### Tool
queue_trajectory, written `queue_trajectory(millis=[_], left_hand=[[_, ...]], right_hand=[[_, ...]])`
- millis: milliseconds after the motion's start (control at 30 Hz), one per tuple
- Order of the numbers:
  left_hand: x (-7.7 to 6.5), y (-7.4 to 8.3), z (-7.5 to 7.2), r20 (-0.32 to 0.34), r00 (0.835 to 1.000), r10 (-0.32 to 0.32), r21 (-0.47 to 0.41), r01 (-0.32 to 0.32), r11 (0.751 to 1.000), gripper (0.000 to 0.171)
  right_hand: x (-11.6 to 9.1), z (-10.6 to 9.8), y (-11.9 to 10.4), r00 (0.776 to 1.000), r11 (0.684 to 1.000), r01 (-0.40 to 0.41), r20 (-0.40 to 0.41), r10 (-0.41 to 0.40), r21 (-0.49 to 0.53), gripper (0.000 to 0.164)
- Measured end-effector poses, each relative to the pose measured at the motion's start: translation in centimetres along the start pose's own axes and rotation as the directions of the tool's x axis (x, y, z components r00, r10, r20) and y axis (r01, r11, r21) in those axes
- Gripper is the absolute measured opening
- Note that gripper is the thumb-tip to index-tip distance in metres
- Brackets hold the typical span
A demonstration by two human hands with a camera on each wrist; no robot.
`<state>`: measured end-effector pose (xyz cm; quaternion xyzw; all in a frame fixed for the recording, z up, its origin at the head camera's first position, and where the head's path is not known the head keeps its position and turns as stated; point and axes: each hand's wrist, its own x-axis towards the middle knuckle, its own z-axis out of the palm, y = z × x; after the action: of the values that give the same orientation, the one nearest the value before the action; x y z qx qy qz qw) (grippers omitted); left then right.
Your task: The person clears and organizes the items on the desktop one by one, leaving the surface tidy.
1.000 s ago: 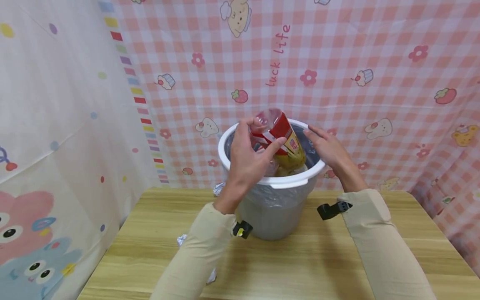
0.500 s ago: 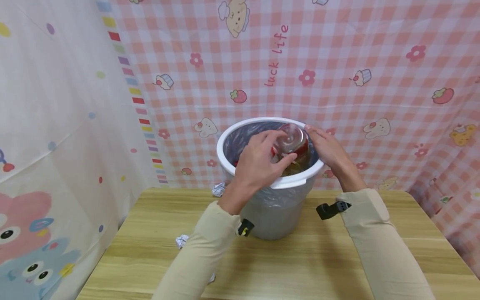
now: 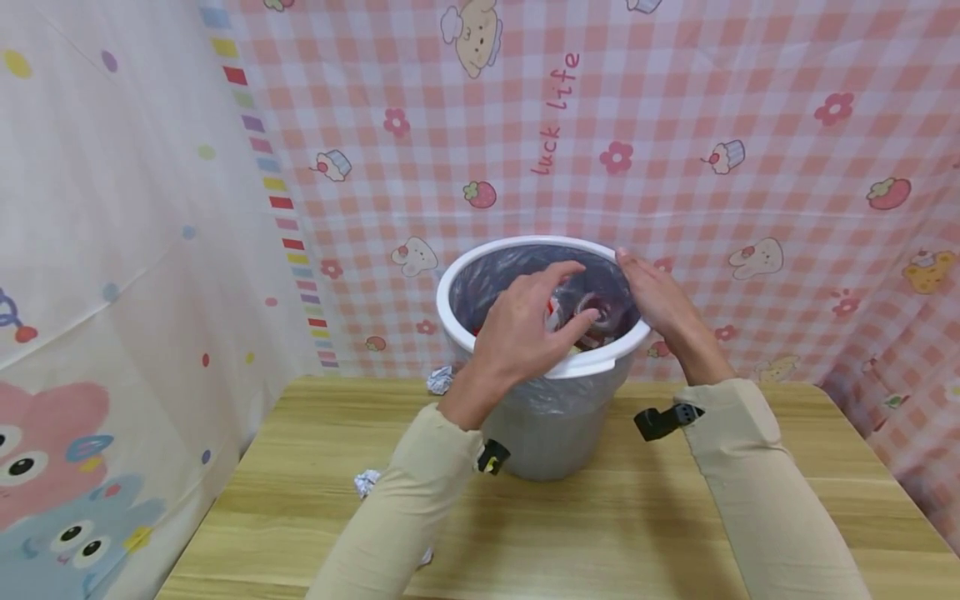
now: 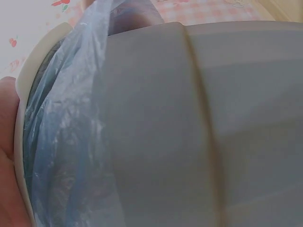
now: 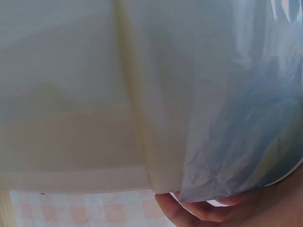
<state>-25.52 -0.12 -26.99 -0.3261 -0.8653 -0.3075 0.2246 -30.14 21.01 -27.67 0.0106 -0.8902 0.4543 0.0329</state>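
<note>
A white-rimmed trash can [image 3: 532, 433] with a clear plastic liner [image 3: 480, 287] stands on the table. Over its mouth is my left hand [image 3: 517, 329], fingers and thumb spread apart with nothing between them. Below the thumb, a clear plastic bottle [image 3: 594, 310] with a red label lies bottom up among other waste, partly hidden by the hand. At the back right my right hand [image 3: 660, 296] holds the rim; in the right wrist view its fingers [image 5: 184, 213] bend under the edge against the liner. The left wrist view shows mostly the can's grey side [image 4: 151, 118].
Crumpled paper balls lie left of the can: one paper ball [image 3: 440, 380] beside its base, another paper ball [image 3: 367, 482] near the left sleeve, and a third, a paper scrap [image 3: 427, 556], mostly behind that sleeve. A checked curtain [image 3: 750, 208] hangs behind the wooden table [image 3: 675, 517].
My left hand lowered the bottle into the can, turning its base upward, and let go; the bottle dropped deeper inside. My right hand stayed at the rim.
</note>
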Motion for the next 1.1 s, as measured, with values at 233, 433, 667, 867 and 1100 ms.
queue_trajectory(millis=[233, 433, 667, 867, 1100], left_hand=[[-0.1, -0.1, -0.2, -0.01, 1.0, -0.005, -0.019, 0.005, 1.0, 0.052], [-0.1, -0.1, -0.5, -0.028, 0.999, -0.03, -0.047, 0.028, 0.999, 0.051], [-0.6, -0.2, -1.1, -0.042, 0.998, -0.055, -0.073, 0.051, 0.996, 0.051], [-1.2, -0.6, -1.8, -0.082, 0.994, -0.076, -0.089, 0.068, 0.994, 0.05], [-2.1, -1.2, -3.0, -0.125, 0.985, -0.121, -0.149, 0.102, 0.984, 0.05]], right_hand=[[0.0, 0.0, -0.1, 1.0, 1.0, -0.001, 0.002, 0.001, 0.003, 0.08], [-0.1, 0.2, 0.1, 1.0, 1.0, -0.003, 0.002, 0.003, 0.022, 0.081], [-0.1, 0.3, -0.1, 1.0, 0.999, -0.004, -0.016, 0.004, 0.036, 0.078], [-0.1, 0.3, -0.2, 1.0, 1.0, -0.007, -0.018, 0.008, 0.029, 0.075], [-0.1, 0.3, -0.2, 1.0, 1.0, -0.008, -0.021, 0.009, 0.009, 0.071]])
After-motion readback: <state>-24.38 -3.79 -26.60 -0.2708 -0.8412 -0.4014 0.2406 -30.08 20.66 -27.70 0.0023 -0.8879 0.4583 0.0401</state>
